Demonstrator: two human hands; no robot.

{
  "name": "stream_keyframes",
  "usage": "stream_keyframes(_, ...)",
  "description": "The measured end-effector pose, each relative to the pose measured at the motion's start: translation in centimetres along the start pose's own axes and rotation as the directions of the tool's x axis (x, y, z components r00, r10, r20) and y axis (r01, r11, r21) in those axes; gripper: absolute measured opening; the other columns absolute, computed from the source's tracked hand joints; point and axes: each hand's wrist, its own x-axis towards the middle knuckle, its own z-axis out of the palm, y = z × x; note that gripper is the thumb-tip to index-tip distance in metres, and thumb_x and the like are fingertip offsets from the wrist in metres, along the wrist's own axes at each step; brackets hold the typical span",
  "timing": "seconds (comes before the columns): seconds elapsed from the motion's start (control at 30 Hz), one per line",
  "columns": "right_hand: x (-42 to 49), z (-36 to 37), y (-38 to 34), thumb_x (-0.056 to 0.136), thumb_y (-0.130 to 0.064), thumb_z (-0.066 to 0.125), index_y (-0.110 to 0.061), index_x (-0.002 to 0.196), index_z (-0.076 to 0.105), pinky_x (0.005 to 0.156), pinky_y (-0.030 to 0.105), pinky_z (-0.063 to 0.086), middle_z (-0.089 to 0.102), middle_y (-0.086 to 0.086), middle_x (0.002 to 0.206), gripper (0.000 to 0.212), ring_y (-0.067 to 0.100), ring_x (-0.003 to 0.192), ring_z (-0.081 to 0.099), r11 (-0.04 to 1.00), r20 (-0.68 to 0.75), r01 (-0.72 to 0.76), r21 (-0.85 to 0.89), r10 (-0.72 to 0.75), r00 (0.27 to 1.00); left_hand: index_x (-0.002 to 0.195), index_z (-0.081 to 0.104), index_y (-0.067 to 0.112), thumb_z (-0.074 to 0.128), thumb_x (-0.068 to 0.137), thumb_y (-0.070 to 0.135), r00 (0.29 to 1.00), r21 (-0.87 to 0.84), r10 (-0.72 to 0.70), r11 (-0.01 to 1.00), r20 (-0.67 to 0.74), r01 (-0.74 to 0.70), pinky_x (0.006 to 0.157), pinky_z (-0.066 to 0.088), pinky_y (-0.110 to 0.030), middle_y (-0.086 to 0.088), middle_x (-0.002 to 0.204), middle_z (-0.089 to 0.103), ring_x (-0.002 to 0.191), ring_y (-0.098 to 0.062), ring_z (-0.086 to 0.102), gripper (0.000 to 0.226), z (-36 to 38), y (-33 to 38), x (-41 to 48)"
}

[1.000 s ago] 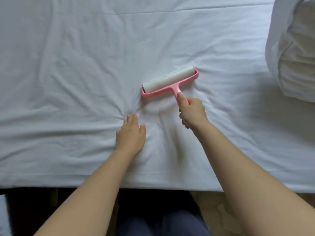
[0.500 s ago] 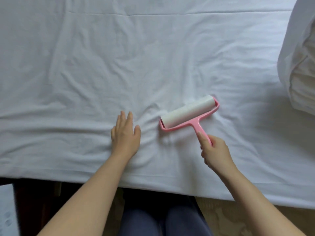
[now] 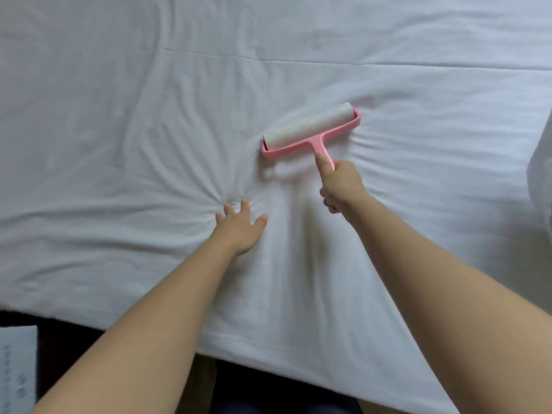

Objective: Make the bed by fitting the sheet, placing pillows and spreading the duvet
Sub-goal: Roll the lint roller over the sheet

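Since half a second ago you have pushed the lint roller (image 3: 310, 130) back up the bed, away from the near edge, and your left hand (image 3: 239, 227) has pressed harder, so creases now fan out from its fingertips. One white fitted sheet (image 3: 119, 115) covers the whole mattress and carries everything else; a single sliver of white bedding (image 3: 542, 180), pillow or duvet, I cannot tell which, shows at the right edge. Your two bare forearms reach in from below. Your left hand lies open and flat, palm down, pinning the sheet. Your right hand (image 3: 340, 183) is closed around the roller's pink handle, forefinger laid along it. That one roller sits just beyond your right hand, its long axis slanting across the stroke, up to the right.
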Motion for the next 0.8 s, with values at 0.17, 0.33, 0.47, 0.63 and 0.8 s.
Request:
stream_keyframes(0.17,-1.2,-0.7,-0.7,0.096,-0.051,0.037,-0.009,0.080,0.046,0.044,0.024,0.035,0.051,0.009,0.064,0.047,0.018,0.045,0.044,1.000,0.016,0.010,0.022,-0.010,1.000,0.151,0.006,0.020,0.028,0.098,0.047,0.999,-0.030,0.023,0.999,-0.033,-0.024,0.114,0.015,-0.042,-0.017,0.157,0.001,0.144,-0.038,0.003,0.064,0.2,-0.5,0.0)
stream_keyframes(0.33,-5.0,-1.9,3.0,0.095,-0.049,0.039,-0.007,0.075,0.050,0.044,0.024,0.034,0.053,0.009,0.058,0.048,0.011,0.035,0.045,1.000,0.004,0.006,-0.030,-0.006,1.000,0.138,0.040,0.017,0.033,0.099,0.030,0.962,-0.069,0.096,0.991,-0.257,-0.117,0.100,0.034,-0.036,-0.007,0.152,0.030,0.133,-0.029,0.035,0.042,0.6,-1.6,-1.3)
stream_keyframes(0.47,-8.2,-2.7,5.7,0.095,-0.047,0.040,-0.006,0.072,0.052,0.048,0.026,0.034,0.050,0.004,0.046,0.048,0.007,0.029,0.040,0.995,-0.044,-0.041,-0.097,0.036,0.998,0.125,0.051,0.006,0.041,0.096,0.017,0.915,-0.304,0.036,0.937,-0.402,-0.170,0.100,0.033,-0.034,-0.017,0.138,0.046,0.132,-0.031,0.038,0.033,0.1,-1.3,-0.6)
stream_keyframes(0.63,-7.1,-1.5,4.0,0.095,-0.046,0.040,-0.006,0.073,0.050,0.049,0.026,0.033,0.047,0.005,0.051,0.046,0.014,0.038,0.042,0.996,-0.077,-0.065,-0.058,0.061,0.995,0.150,0.014,0.020,0.031,0.099,0.031,0.927,-0.104,0.061,0.989,-0.369,-0.107,0.115,0.013,-0.040,-0.006,0.159,0.002,0.146,-0.022,0.002,0.055,-4.3,0.4,4.3)
stream_keyframes(0.8,-1.8,-0.2,-1.3,0.096,-0.047,0.040,-0.009,0.076,0.046,0.042,0.022,0.029,0.044,0.005,0.055,0.043,0.013,0.036,0.037,0.998,-0.065,-0.068,0.012,0.068,0.996,0.151,-0.001,0.028,0.026,0.099,0.037,0.946,0.047,0.092,0.996,-0.309,-0.081,0.114,0.011,-0.048,-0.010,0.158,-0.007,0.146,-0.025,-0.006,0.058,-8.5,0.4,8.2)
